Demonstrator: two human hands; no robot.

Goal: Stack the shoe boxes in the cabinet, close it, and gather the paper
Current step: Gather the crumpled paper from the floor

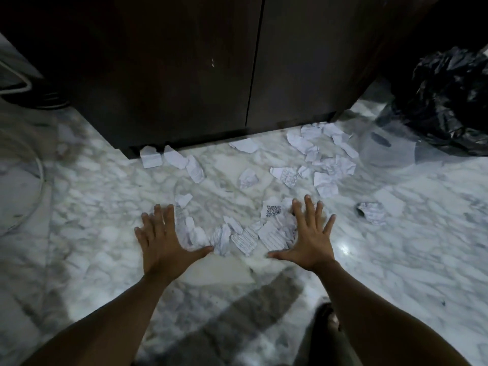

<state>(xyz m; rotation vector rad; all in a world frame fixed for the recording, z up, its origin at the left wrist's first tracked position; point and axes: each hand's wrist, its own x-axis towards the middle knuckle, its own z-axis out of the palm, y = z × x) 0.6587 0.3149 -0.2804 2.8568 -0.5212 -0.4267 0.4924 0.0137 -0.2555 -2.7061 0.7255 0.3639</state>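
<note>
Torn white paper scraps lie scattered on the marble floor [105,260] in front of a dark wooden cabinet [171,75] whose two doors are closed. A small pile of scraps [243,236] sits between my hands. My left hand [158,239] lies flat on the floor at the pile's left edge, fingers spread. My right hand [311,236] lies flat at the pile's right edge, fingers spread, touching scraps. More scraps [324,159] lie near the cabinet's base at right, others [171,159] at left, and one crumpled piece [372,212] lies apart on the right. No shoe boxes are visible.
A black plastic bag [449,101] sits at the right beside the cabinet, with a clear plastic sheet [388,143] in front of it. A white cable [37,180] curves along the floor at the left.
</note>
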